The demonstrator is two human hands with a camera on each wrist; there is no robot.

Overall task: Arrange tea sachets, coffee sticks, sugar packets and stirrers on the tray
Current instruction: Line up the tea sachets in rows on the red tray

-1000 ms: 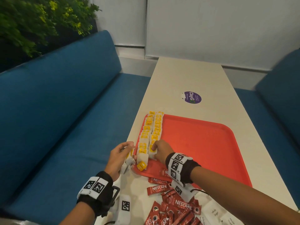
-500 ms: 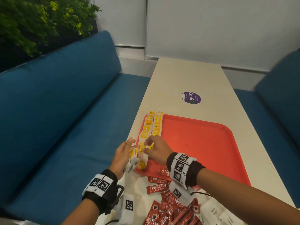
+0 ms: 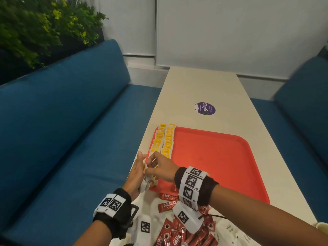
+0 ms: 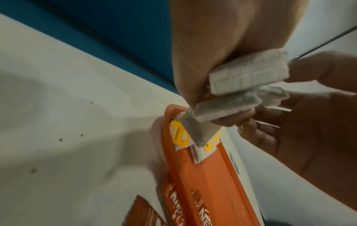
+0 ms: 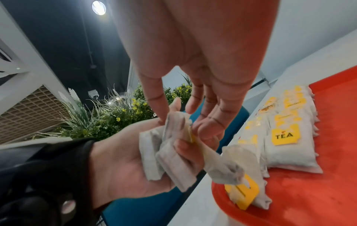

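Tea sachets (image 5: 166,152) bunched in left fingers (image 5: 185,146) | right fingers (image 5: 204,128) pinching one, hanging lengthwise toward tray (image 3: 213,166)

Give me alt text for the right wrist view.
The left hand holds a bunch of tea bags while the right hand picks at one, beside a red tray with rows of tea sachets.

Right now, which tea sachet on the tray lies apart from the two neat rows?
The lone tea sachet at the tray's near left corner: it lies askew, yellow tag up, below the bunch held in the left hand.
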